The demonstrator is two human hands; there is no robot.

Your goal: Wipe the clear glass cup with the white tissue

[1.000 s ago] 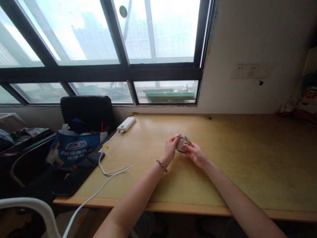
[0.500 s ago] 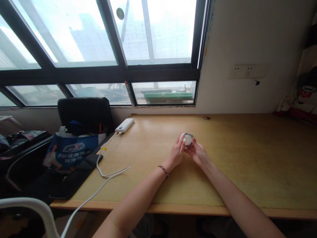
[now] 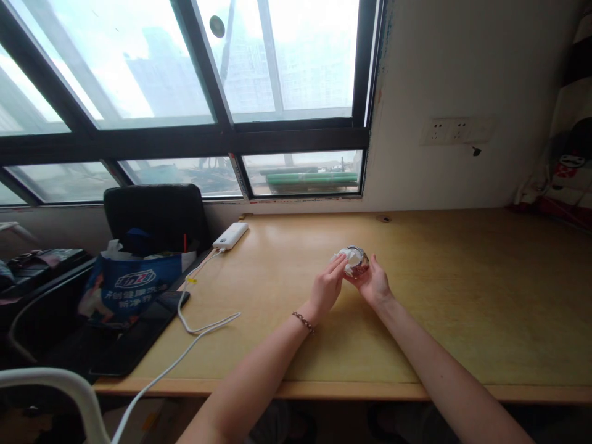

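Both my hands meet over the middle of the wooden desk (image 3: 453,296). My right hand (image 3: 372,283) is closed around a small round coil of cable with white pieces in it (image 3: 353,258), holding it just above the desktop. My left hand (image 3: 327,285) has its fingers stretched toward the coil, fingertips touching its left side. A beaded bracelet (image 3: 303,320) sits on my left wrist. What exactly the white pieces are is too small to tell.
A white power bank (image 3: 230,235) lies at the desk's back left, its white cable (image 3: 203,324) trailing off the front edge. A dark tablet (image 3: 139,336) and a blue bag (image 3: 132,287) sit at the left by a black chair (image 3: 155,213). Wall sockets (image 3: 456,131) are at the right.
The coil has turned in my hands and shifted slightly right. My left fingers went from gripping it to lying stretched against its side. The view drifted a little right.
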